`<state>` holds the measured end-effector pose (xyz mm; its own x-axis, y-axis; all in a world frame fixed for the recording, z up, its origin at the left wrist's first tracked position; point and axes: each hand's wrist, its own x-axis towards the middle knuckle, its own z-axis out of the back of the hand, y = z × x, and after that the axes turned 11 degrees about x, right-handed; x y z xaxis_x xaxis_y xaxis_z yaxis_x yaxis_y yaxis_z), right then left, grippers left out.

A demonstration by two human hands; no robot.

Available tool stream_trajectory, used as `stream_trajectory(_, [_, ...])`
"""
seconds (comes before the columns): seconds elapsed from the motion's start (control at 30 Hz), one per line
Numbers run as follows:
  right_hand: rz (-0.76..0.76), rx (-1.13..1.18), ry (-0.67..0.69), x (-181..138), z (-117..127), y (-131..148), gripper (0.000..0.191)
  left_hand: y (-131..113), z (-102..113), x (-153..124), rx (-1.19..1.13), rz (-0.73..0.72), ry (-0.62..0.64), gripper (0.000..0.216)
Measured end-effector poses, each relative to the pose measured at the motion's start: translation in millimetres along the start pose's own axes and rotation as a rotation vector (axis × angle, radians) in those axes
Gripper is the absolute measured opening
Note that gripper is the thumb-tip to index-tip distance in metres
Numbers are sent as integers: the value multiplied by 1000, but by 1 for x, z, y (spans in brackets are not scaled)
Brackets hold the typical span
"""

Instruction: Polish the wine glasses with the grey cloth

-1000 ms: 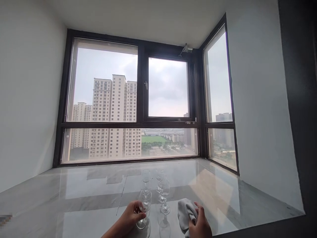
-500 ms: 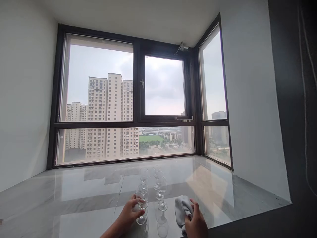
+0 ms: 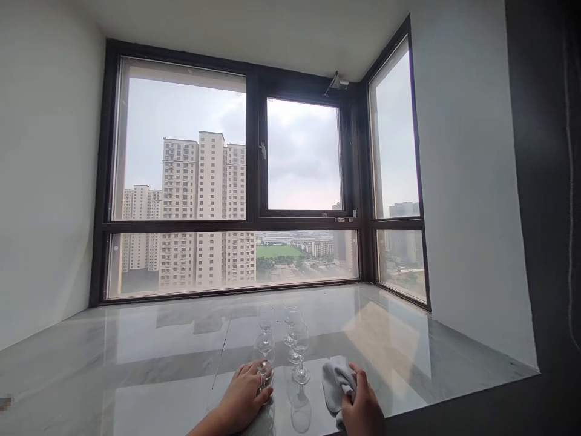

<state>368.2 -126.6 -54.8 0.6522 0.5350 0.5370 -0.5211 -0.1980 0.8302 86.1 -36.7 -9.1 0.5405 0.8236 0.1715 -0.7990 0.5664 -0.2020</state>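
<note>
Several clear stemmed wine glasses stand upright in two rows on the glossy sill. My left hand (image 3: pixel 245 393) is at the nearest glass of the left row, its fingers closed around the low part of this wine glass (image 3: pixel 264 346). The hand partly hides the foot. Just right of it is the front wine glass (image 3: pixel 299 339) of the right row, untouched. In my right hand (image 3: pixel 363 402) is a bunched grey-white cloth (image 3: pixel 336 384), held low over the sill to the right of the glasses.
The marbled, reflective sill (image 3: pixel 158 375) runs back to a dark-framed window (image 3: pixel 181 225). A pale wall (image 3: pixel 45 181) closes off the left side, another wall (image 3: pixel 467 181) the right. The sill's front edge slopes up toward the right.
My left hand and the wine glass in it have shifted slightly away from me, nearer the glass behind. My right hand with the cloth stays nearly in place. The view has turned slightly.
</note>
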Motion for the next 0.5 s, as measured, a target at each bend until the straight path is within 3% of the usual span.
stream_trajectory(0.1, [21, -23, 16, 0, 0, -2, 47, 17, 6, 0, 72, 2, -10, 53])
stream_trajectory(0.2, [7, -49, 42, 0, 2, -1, 49, 49, 17, -1, 154, 30, -35, 49])
stream_trajectory(0.37, [-8, -65, 36, 1, 3, 1, 46, 130, 39, -8, 217, 129, -30, 51])
stream_trajectory(0.5, [5, -48, 11, 1, 1, -2, 45, 202, 53, -19, 277, 290, -55, 56])
